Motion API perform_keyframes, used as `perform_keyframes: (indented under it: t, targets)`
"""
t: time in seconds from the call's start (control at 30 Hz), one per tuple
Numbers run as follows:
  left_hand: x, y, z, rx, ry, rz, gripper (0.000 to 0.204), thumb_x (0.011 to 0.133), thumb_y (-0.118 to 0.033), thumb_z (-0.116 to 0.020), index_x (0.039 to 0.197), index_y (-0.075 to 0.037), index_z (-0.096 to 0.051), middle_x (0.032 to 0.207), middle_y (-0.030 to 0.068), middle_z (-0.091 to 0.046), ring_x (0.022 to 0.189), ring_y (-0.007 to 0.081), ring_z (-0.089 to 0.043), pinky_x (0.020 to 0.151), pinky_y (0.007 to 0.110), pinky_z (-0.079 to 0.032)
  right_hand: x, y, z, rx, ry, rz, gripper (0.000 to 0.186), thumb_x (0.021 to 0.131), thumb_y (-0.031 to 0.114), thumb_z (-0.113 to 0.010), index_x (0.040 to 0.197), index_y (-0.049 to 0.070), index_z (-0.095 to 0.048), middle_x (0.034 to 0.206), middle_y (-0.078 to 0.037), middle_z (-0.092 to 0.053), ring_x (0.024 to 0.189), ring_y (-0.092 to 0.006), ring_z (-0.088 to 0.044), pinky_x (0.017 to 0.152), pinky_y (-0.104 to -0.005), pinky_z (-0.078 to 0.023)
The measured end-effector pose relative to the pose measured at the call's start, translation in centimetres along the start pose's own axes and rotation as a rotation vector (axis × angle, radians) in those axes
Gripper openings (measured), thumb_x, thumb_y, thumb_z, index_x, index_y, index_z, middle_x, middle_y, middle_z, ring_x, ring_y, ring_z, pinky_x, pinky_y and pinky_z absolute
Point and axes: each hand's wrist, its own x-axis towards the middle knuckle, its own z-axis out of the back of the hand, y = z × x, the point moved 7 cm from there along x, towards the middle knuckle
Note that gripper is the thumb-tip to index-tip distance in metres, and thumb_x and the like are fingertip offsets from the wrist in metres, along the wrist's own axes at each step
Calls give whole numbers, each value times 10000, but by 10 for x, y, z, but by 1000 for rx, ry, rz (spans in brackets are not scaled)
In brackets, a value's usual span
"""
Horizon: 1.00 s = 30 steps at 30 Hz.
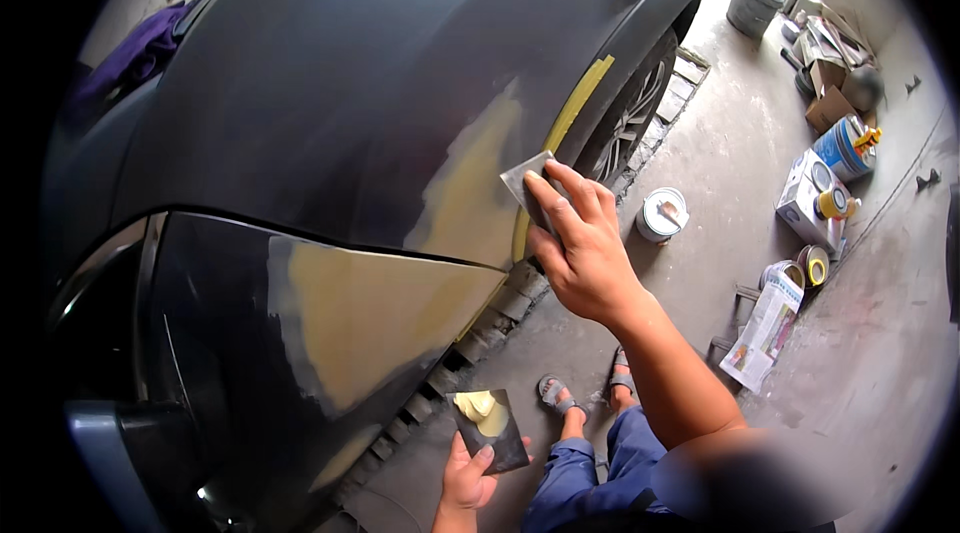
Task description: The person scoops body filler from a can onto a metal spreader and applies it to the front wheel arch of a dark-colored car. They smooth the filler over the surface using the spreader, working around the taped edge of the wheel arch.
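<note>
My right hand (590, 253) pinches a thin, flat putty spreader (520, 178) by its edge. The spreader is at the rim of the wheel arch, by the lower end of a strip of yellow masking tape (582, 105). Beside it, a tan filler patch (468, 183) covers part of the dark car fender (380, 83). Across the panel gap, a larger filler patch (365, 318) spreads over the car door (220, 333). Lower down, my left hand (466, 476) grips a dark square mixing board (508, 453) with a mound of pale yellow putty (482, 411) on it.
A wheel (632, 111) sits under the arch. On the floor stand a white tub (662, 215), a grey bucket (754, 3), a blue-and-white can (845, 148) and a white box (803, 198). Newspaper (765, 333) lies near the wall. My sandalled feet (560, 398) are close to the car.
</note>
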Motion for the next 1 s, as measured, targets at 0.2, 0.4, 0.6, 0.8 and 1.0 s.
perform_keyframes:
  t: [0.2,0.4,0.6,0.8,1.0]
  targets:
    - [-8,-13,0,42,-44,-54,547,897,-30,-532,1404,-132,-354,1268,167,-511,1107,431,-568,858,635,-510,17,2,3,-6,-53,-16,494,850,174,-619,1332,166,-512,1401,-103,-414,1196,-363,-399,955,-481,-384]
    - [-2,-4,4,-33,-46,-58,547,885,-8,-526,1397,-128,-378,1277,171,-512,1110,418,-564,858,631,-509,10,37,-5,-158,-65,297,534,760,138,-653,1278,230,-556,1376,-52,-464,1229,-333,-389,966,-440,-333]
    - [1,11,17,-105,-39,-58,560,880,7,-520,1404,-145,-392,1293,159,-507,1131,412,-552,873,640,-494,3,45,-28,-247,-110,370,558,731,142,-665,1265,265,-564,1412,-16,-429,1246,-312,-369,975,-424,-306]
    - [1,23,30,-173,-9,-59,498,900,29,-487,1375,-89,-394,1309,184,-500,1170,406,-532,944,664,-432,5,53,-37,-258,-157,472,563,720,144,-664,1259,276,-572,1416,-8,-415,1263,-318,-351,977,-432,-306]
    - [7,37,48,-175,-36,-79,507,886,23,-507,1368,-110,-427,1292,173,-520,1150,408,-546,916,650,-458,-1,56,-47,-299,-126,487,542,723,143,-648,1247,271,-589,1412,-7,-416,1262,-335,-348,970,-446,-303]
